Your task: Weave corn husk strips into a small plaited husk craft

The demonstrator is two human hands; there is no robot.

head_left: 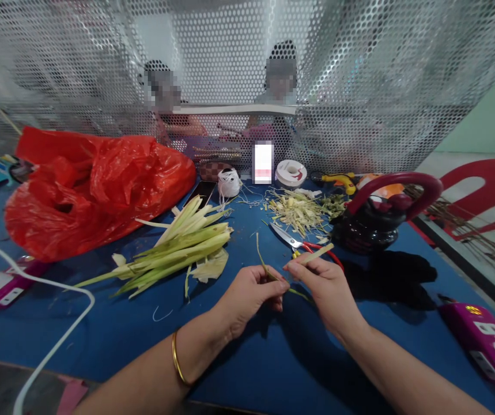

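My left hand (261, 291) pinches a thin green stem (261, 253) whose tip sticks up above the thumb; its lower end shows again past the fingertips. Close beside it, my right hand (322, 288) is closed on a pale strip of husk (320, 253). The fingertips of both hands nearly meet. Just beyond my right hand lie scissors (288, 237) with red handles, partly covered by that hand. To the left of my hands is a pile of long green and pale husk leaves (178, 253).
A red plastic bag (95, 190) fills the back left. Behind my hands are a ball of white string (229, 183), a white spool (291, 172) and scraps (299, 210). A dark pot (366, 225) with a maroon handle and a purple power strip (484, 340) are at right.
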